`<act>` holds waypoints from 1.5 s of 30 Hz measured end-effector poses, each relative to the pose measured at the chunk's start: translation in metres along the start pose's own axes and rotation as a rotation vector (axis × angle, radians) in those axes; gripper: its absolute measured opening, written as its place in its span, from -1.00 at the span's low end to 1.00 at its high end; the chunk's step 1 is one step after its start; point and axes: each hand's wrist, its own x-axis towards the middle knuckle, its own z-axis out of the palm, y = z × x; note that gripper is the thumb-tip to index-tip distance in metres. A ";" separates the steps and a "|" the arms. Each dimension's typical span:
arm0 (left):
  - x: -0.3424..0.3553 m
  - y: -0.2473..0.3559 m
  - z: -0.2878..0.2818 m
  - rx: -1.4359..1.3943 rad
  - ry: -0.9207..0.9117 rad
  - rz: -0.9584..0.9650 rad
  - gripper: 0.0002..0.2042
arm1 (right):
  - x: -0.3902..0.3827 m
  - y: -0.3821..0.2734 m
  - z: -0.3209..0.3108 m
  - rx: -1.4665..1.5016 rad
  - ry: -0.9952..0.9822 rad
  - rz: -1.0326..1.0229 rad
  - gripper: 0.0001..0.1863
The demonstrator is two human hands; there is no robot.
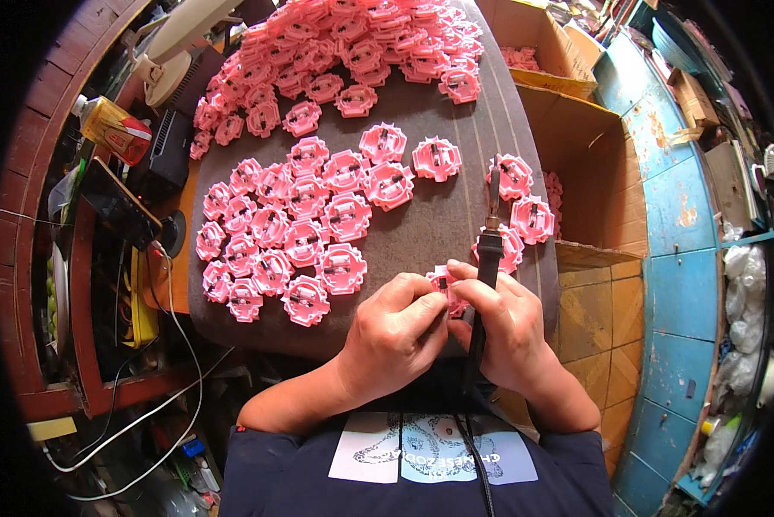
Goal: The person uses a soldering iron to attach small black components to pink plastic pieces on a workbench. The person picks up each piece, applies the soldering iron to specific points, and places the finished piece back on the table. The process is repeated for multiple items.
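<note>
At the board's front edge my left hand pinches a pink plastic piece with a small black part on it. My right hand grips the same piece and has a black soldering iron held upright among its fingers, the metal tip pointing away from me and a cord hanging below. Beside the iron lie loose pink pieces. Several more are laid out to the left, and a dense heap covers the far end of the grey board. My fingers partly hide the held piece.
Cardboard boxes holding pink pieces stand right of the board, before blue cabinets. At the left are a phone on a stand, a bottle, a white lamp base and loose cables.
</note>
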 end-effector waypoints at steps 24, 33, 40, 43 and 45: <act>0.079 0.004 -0.038 0.463 -0.203 0.137 -0.90 | -0.003 0.005 -0.017 -0.148 0.016 0.033 -0.44; -0.007 0.009 -0.025 0.209 -0.101 0.007 -0.73 | -0.004 0.001 -0.007 -0.135 0.140 -0.091 -0.39; -0.014 -0.003 -0.019 0.089 -0.087 0.043 -0.68 | -0.003 -0.009 0.022 0.026 0.115 -0.186 -0.31; -0.013 -0.005 -0.020 0.093 -0.097 0.062 -0.67 | -0.001 -0.008 0.018 0.071 0.097 -0.173 -0.29; -0.013 0.003 -0.021 0.049 -0.057 -0.011 -0.64 | 0.001 -0.008 0.017 0.073 0.081 -0.155 -0.29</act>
